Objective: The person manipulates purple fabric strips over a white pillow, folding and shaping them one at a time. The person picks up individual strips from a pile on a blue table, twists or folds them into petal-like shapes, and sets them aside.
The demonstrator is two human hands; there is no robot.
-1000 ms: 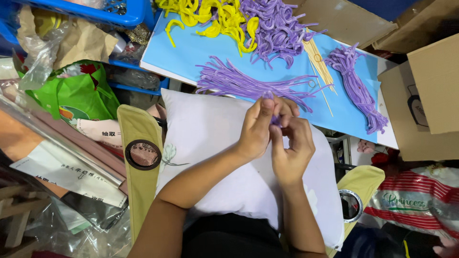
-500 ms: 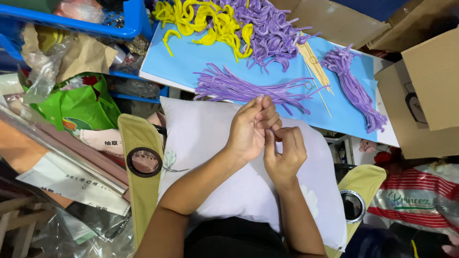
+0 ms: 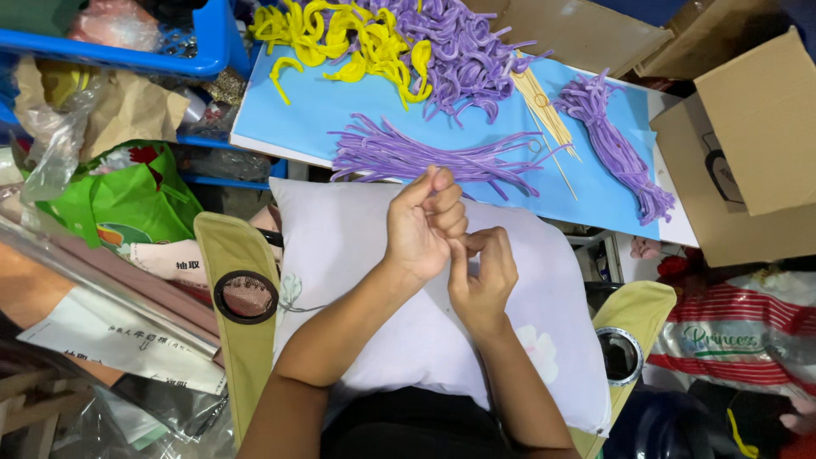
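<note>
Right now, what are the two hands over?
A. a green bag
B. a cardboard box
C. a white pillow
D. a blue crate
C: both the left hand and the right hand are raised close together in front of the white pillow, which lies on the lap below the blue board.

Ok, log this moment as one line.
left hand: curled, fingertips meeting right | right hand: fingers pinched at left | held item: hidden | under: white pillow
</note>
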